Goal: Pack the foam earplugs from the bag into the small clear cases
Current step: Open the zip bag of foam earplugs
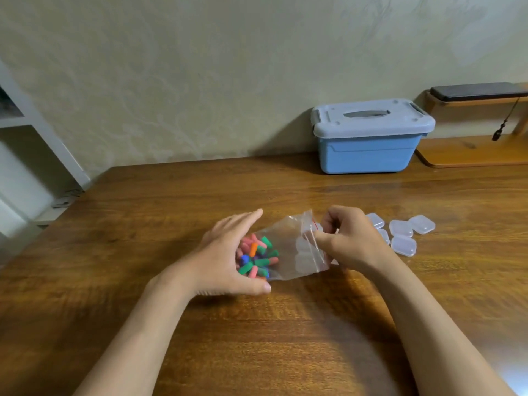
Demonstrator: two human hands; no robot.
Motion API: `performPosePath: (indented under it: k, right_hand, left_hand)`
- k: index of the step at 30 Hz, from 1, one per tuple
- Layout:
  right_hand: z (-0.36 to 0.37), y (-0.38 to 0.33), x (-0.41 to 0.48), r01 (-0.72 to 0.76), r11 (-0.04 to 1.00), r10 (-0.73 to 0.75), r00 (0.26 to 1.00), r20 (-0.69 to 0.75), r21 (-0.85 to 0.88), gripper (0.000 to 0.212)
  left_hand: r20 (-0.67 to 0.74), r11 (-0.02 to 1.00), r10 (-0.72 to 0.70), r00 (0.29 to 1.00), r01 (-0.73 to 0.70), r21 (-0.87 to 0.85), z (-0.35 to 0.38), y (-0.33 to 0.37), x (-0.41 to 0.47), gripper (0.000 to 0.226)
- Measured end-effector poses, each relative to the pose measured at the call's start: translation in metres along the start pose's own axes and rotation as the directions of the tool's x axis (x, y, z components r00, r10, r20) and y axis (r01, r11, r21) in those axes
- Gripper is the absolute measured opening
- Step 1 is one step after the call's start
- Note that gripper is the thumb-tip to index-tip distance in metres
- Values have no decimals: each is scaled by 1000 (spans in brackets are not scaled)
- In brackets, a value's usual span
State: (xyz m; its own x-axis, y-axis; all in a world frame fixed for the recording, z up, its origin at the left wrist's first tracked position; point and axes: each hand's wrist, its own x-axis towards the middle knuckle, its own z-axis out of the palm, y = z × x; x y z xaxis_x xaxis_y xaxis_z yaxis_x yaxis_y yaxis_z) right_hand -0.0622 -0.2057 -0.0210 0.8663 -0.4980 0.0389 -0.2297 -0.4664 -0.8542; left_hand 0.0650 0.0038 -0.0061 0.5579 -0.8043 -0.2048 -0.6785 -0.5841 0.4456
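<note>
L hand cups the closed end of the clear zip-top plastic bag, thumb under, fingers over, bunching the multicoloured foam earplugs there, prob. so none spill. R hand pinches the bag's zip mouth w/ curled fingers, apparently to open it. All earplugs are inside the bag, none packed. Just beyond the R hand, small clear rounded plastic cases lie on the brown wooden table, looking shut and within easy reach. Far back by the wall: lidded light-blue plastic storage box.
</note>
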Motion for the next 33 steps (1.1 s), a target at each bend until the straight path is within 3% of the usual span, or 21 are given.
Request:
performPosePath:
  k: [2, 5, 12, 18, 22, 25, 33]
  right_hand:
    - [1, 2, 2, 82, 986, -90, 995, -51, -143, 24]
    - [2, -4, 3, 165, 950, -168, 986, 11, -263, 23]
    - [-13, -25, 20, 133, 966, -92, 978, 185, -220, 28]
    - [-5, -13, 22, 158, 966, -121, 976, 182, -204, 20]
    - [-18, -10, 21, 143, 983, -136, 988, 69, -111, 14]
    - [-23, -5, 20, 137, 982, -135, 991, 24, -133, 11]
    - [-9, -1, 12, 224, 903, -145, 962, 231, -366, 9]
  left_hand:
    - [26, 996, -15, 1000, 13, 87, 12, -2, 6, 127]
    - [-28, 999, -17, 999, 18, 37, 27, -8, 18, 120]
    - [-323, 979, 174, 930, -198, -41, 34, -7, 46, 98]
    - [-394, 954, 241, 887, -292, -72, 53, -23, 53, 89]
    - [-397, 965, 201, 895, -251, -78, 46, -32, 55, 80]
    - [-398, 981, 148, 905, -186, -59, 38, -43, 53, 78]
    - [-379, 987, -3, 925, -58, -148, 26, -56, 43, 87]
